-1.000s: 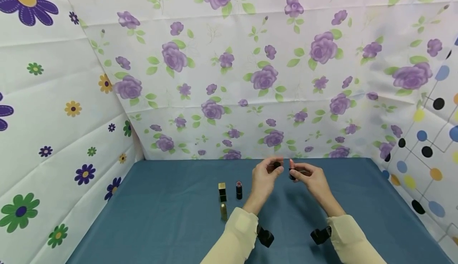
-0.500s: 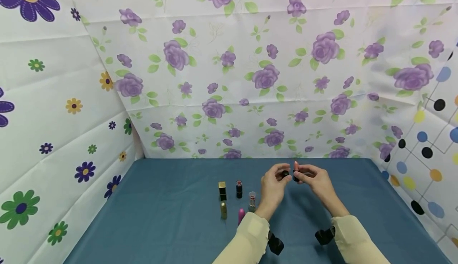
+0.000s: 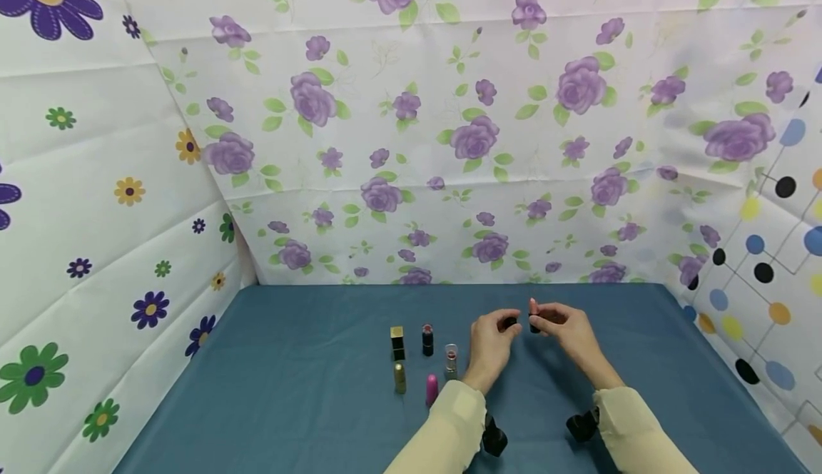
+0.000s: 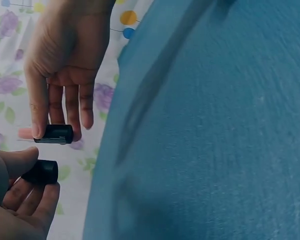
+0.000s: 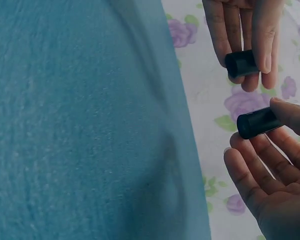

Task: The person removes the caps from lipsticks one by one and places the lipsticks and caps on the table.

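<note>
My left hand (image 3: 488, 347) pinches a black lipstick cap (image 4: 44, 171) between thumb and fingers, and the cap's open end shows in the right wrist view. Just right of it, my right hand (image 3: 568, 328) holds a lipstick (image 4: 59, 134) by its black base. The pink bullet stands out of the base, upright in the head view. Cap and lipstick are side by side with a small gap, both held above the table. In the right wrist view the bullet is hidden behind my right thumb.
Left of my hands stand a black lipstick with a gold top (image 3: 397, 343), a gold one (image 3: 400, 378), a dark uncapped one (image 3: 427, 340), a clear-cased one (image 3: 452, 361) and a magenta one (image 3: 432, 390). The blue-covered table (image 3: 308, 388) meets a floral cloth (image 3: 385, 245) behind.
Both hands have moved right and lower, with cap and lipstick still held. My left sleeve has shifted right, so the clear-cased and magenta lipsticks now show.
</note>
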